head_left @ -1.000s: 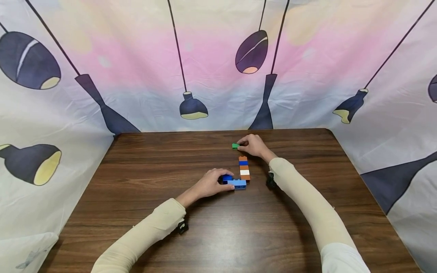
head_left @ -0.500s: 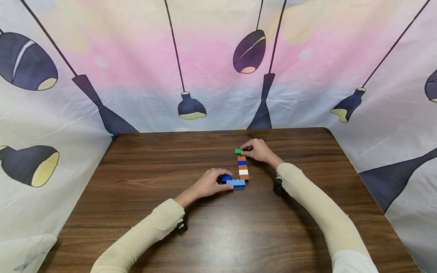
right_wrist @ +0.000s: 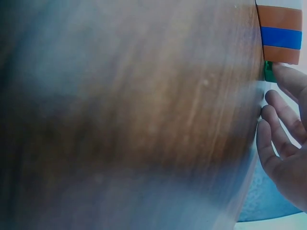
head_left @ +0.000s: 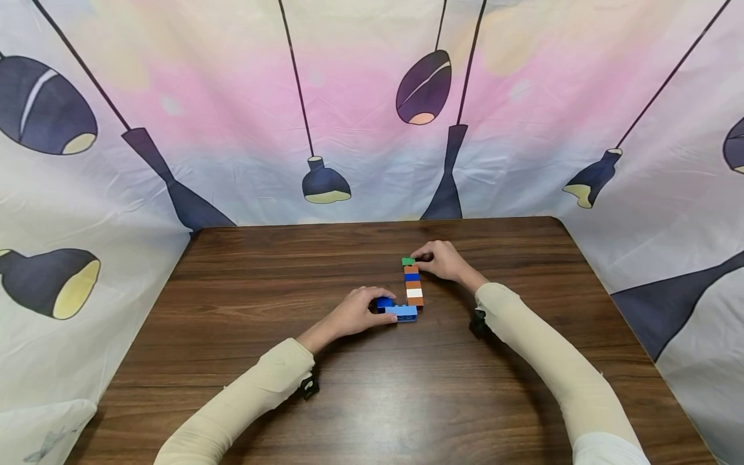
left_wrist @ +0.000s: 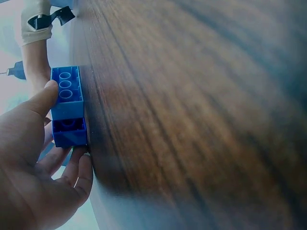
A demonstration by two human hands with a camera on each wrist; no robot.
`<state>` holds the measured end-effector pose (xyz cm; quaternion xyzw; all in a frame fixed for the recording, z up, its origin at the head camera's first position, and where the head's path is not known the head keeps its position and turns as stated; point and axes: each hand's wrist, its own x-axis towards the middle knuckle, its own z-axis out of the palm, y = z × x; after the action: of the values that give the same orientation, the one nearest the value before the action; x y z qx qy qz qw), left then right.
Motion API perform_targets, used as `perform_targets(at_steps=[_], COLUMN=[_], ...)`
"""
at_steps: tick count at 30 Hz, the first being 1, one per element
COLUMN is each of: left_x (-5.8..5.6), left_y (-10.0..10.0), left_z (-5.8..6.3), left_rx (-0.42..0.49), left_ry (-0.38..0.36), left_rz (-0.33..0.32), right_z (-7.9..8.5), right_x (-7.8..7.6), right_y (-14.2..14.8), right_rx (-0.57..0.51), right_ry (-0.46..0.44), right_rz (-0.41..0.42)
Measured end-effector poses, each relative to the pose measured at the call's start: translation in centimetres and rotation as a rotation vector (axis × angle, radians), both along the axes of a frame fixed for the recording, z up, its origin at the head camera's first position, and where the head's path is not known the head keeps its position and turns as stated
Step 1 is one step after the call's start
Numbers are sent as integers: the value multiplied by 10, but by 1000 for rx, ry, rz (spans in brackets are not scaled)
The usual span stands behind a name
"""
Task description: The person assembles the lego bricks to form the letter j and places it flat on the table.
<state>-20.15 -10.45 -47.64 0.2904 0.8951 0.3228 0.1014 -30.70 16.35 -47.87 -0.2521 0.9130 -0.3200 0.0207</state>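
In the head view my right hand (head_left: pixel 446 259) pinches a small green toy brick (head_left: pixel 408 261) at the far end of a row of orange, blue and white bricks (head_left: pixel 413 285). From the right wrist view the green brick (right_wrist: pixel 269 72) appears to touch the orange end brick (right_wrist: pixel 281 54); the thumb partly covers it. My left hand (head_left: pixel 354 312) grips the near end of the build, its thumb against a light blue brick (head_left: pixel 402 313) and its fingers around a dark blue brick (head_left: pixel 385 302). Hollow undersides of both blue bricks (left_wrist: pixel 65 85) face the left wrist camera.
All of this lies on a dark wood table (head_left: pixel 261 271). A cloth printed with lamps (head_left: pixel 372 116) hangs behind and on both sides. A pale cushion-like thing (head_left: pixel 46 429) is at the lower left.
My right hand has brought the green brick nearer and slightly right, from beyond the row to its far orange end. The left hand has kept its hold on the blue bricks.
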Motion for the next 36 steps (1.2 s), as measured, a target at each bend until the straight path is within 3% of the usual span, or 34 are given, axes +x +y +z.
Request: perform_targets(at_steps=[13,21,29,36], left_x=[-1,-2,-3,-3], left_y=[2,1,-1,-3], left_z=[-1,-1,-1,-1], left_rx=[1,13,31,26], left_ry=[9,-3,3,10], left_rz=[-10,-7,-15,-18], right_z=[2,12,26,40], right_x=[2,5,17,38], right_y=[7,24,42,47], right_rx=[-18,-56,-76,-70], right_ry=[-26,-47,-14,30], right_rz=[-11,-46,-100,-102])
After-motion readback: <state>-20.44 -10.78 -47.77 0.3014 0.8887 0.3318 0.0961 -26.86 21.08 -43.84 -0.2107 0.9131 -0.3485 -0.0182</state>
